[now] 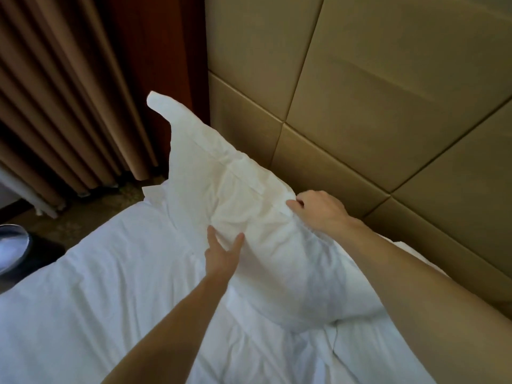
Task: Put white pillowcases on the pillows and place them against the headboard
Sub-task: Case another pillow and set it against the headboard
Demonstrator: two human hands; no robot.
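I had a plump pillow in a white cotton pillowcase (257, 217) standing on its long edge on the white-sheeted bed (110, 286), tilted toward the tan padded headboard of square leather-look panels (388, 106). Whether the pillow actually touched the headboard I could not tell; it stood just beside it, near the left end of the panels. The loose end of the case rose in an empty floppy corner at the upper left, in front of the dark red-brown wooden wall panel (155, 51).

My left hand (221, 256) lay on the near face of the pillow with the fingers spread apart, thumb and forefinger splayed in a V and pressing flat against the fabric, not clasping anything. My right hand (318, 209) sat on the top edge of the pillow, fingers curled over and pinching a fold of the pillowcase at its seam.

To the left hung brown pleated curtains (55, 92), reaching down to the floor beside the bed. A shiny rounded metal object (11, 248) showed at the far left edge, too cropped to identify.
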